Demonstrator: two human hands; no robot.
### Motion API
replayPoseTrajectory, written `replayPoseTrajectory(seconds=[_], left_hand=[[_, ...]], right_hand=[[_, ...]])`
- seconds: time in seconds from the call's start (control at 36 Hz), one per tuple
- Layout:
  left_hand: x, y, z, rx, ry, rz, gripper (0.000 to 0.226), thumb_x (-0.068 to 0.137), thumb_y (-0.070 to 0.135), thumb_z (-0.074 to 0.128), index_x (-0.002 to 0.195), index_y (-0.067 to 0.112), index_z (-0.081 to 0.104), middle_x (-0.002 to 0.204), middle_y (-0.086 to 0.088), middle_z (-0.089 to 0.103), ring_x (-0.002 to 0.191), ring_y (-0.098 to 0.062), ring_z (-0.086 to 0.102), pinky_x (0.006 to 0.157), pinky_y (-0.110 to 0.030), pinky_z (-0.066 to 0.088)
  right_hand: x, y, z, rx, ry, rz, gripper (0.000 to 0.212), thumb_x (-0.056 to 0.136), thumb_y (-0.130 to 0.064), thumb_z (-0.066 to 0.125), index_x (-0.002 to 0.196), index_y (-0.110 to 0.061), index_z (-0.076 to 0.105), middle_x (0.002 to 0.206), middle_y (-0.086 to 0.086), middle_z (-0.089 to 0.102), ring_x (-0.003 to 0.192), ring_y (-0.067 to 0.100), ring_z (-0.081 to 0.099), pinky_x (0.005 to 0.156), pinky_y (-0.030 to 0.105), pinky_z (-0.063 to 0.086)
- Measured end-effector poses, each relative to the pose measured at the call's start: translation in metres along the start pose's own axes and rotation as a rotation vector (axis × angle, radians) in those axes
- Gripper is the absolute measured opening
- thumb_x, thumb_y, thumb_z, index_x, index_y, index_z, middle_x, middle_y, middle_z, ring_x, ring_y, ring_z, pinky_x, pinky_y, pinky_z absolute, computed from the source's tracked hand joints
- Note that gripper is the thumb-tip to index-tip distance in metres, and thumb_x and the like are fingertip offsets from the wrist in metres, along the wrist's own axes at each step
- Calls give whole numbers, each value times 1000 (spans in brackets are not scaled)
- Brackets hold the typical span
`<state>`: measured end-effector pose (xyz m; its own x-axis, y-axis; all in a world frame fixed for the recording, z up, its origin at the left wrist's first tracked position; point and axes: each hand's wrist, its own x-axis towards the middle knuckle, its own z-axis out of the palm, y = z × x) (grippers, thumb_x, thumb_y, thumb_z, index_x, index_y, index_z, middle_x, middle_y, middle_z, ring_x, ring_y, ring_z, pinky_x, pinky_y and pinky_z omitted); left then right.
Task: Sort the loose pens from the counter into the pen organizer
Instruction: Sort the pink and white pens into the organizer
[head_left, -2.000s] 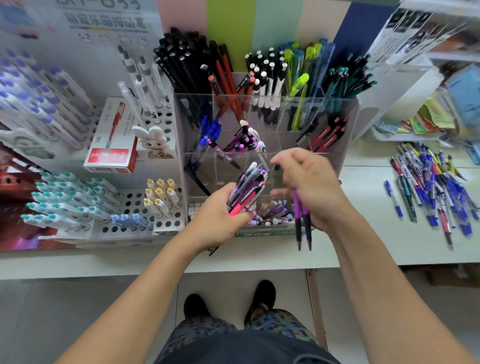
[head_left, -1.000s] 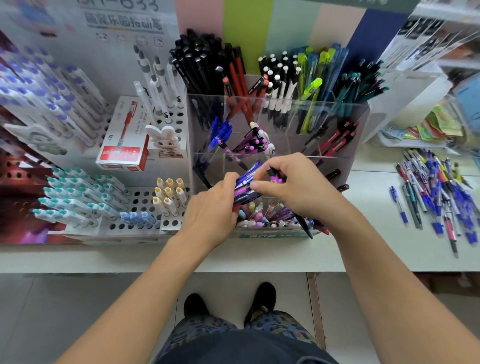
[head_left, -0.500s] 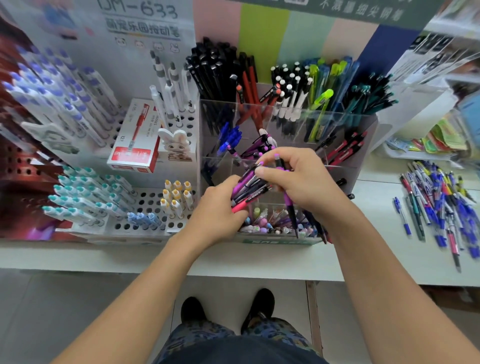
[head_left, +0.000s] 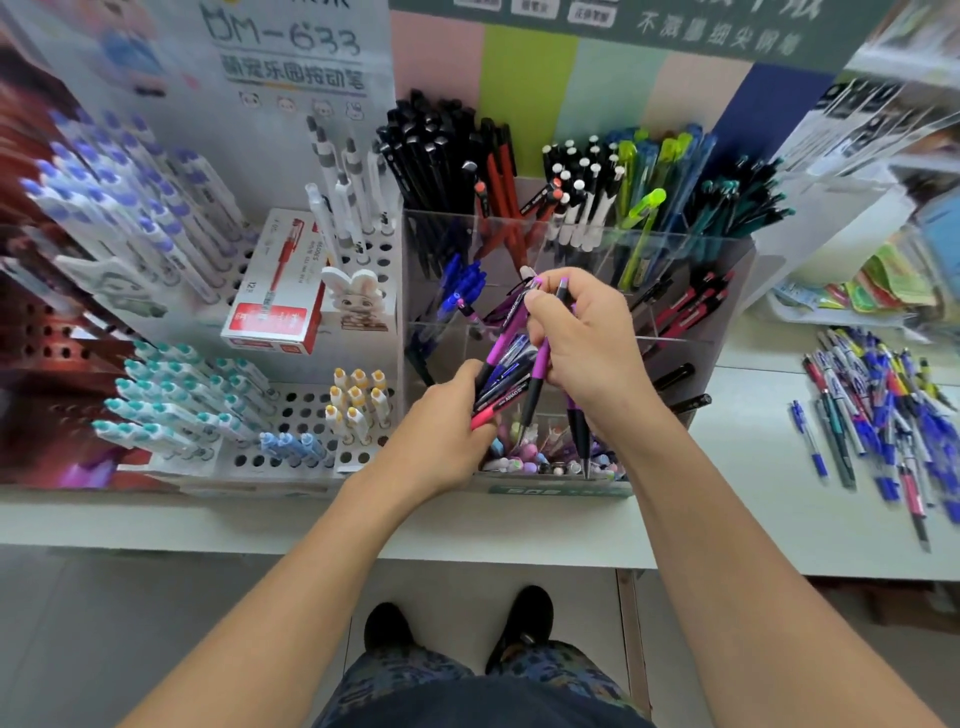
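Note:
My left hand (head_left: 451, 432) grips a bundle of pens (head_left: 506, 379), pink, black and purple, in front of the clear acrylic pen organizer (head_left: 727, 291). My right hand (head_left: 587, 343) holds a few purple pens (head_left: 540, 364) with their tips pointing down; it is over the bundle and touches it. The organizer's back compartments hold black, red, white, green and teal pens. Blue and purple pens stand in the middle row. A pile of loose pens (head_left: 883, 415) lies on the white counter (head_left: 753, 467) at the right.
White perforated pen racks (head_left: 291, 410) with several teal, yellow and blue pens stand left of the organizer. A red-and-white pen box (head_left: 275, 296) and a rabbit figure (head_left: 358, 301) sit behind them. Shelves with packaged goods (head_left: 883, 280) lie at the far right.
My right hand went from holding pens apart from the bundle to closing over it, then lifted slightly with purple pens pinched. The camera moved in closer and tilted up.

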<state>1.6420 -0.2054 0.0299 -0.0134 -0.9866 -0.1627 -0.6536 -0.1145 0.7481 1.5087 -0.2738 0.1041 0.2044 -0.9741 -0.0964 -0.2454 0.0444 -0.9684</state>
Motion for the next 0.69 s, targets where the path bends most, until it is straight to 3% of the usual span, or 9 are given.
replayPoseTrajectory(seconds=[0.06, 0.14, 0.19, 0.25, 0.36, 0.44, 0.5, 0.61, 0.69], left_hand=[[-1, 2, -2, 59, 20, 12, 41, 94, 13, 61, 128, 25, 40, 108, -6, 68, 84, -25, 66, 74, -44, 58], [-1, 4, -6, 152, 51, 23, 45, 92, 13, 63, 128, 24, 38, 109, -9, 69, 85, -31, 66, 75, -47, 57], [-1, 3, -9, 203, 78, 38, 46, 91, 13, 63, 129, 22, 39, 109, -9, 69, 86, -32, 67, 74, -48, 57], [-1, -2, -12, 182, 105, 47, 41, 91, 11, 63, 126, 20, 43, 104, -7, 69, 82, -28, 66, 71, -45, 57], [-6, -18, -16, -156, 138, 6, 16, 97, 14, 63, 110, 21, 56, 81, 4, 63, 60, -3, 55, 55, -22, 45], [-11, -18, -18, -613, 140, -90, 17, 99, 10, 61, 111, 22, 63, 60, 9, 55, 50, -9, 47, 51, -26, 42], [-9, -12, -21, -801, 144, -105, 21, 99, 7, 59, 114, 21, 63, 60, 11, 50, 50, -12, 45, 49, -27, 42], [3, -2, -25, -918, 223, -136, 16, 99, 6, 61, 92, 15, 49, 59, 6, 45, 50, -13, 42, 47, -27, 40], [11, 1, -31, -1005, 209, -183, 16, 99, 6, 61, 93, 14, 48, 65, 1, 44, 50, -12, 41, 46, -25, 39]], right_hand=[[1, -2, 0, 0, 9, -31, 17, 94, -22, 70, 90, -7, 64, 65, 7, 61, 54, 10, 53, 50, 26, 46], [2, -4, 2, -92, 9, -83, 28, 86, -31, 80, 83, -7, 67, 71, 13, 68, 65, 26, 66, 71, 45, 61], [2, -4, 4, -117, 62, -87, 26, 92, -26, 73, 82, -3, 66, 58, 4, 59, 54, 17, 60, 62, 48, 58], [3, -7, 1, -90, 148, -95, 25, 96, -24, 67, 85, -2, 64, 54, -7, 56, 48, 12, 53, 49, 38, 49], [8, -22, -18, 166, 383, -154, 24, 102, -22, 57, 80, -15, 59, 62, 1, 58, 49, 14, 50, 44, 25, 39], [13, -26, -23, 329, 472, -155, 26, 105, -23, 52, 80, -16, 54, 59, -4, 54, 45, 12, 44, 41, 23, 34], [16, -23, -19, 435, 493, -112, 27, 107, -23, 51, 81, -14, 52, 57, -5, 53, 44, 11, 41, 40, 24, 31], [20, -16, -8, 597, 631, -26, 28, 106, -24, 50, 82, -11, 49, 58, -1, 52, 44, 12, 41, 39, 24, 31], [21, -17, -3, 678, 755, 23, 28, 106, -26, 50, 82, -11, 47, 56, 1, 52, 43, 16, 46, 40, 24, 31]])
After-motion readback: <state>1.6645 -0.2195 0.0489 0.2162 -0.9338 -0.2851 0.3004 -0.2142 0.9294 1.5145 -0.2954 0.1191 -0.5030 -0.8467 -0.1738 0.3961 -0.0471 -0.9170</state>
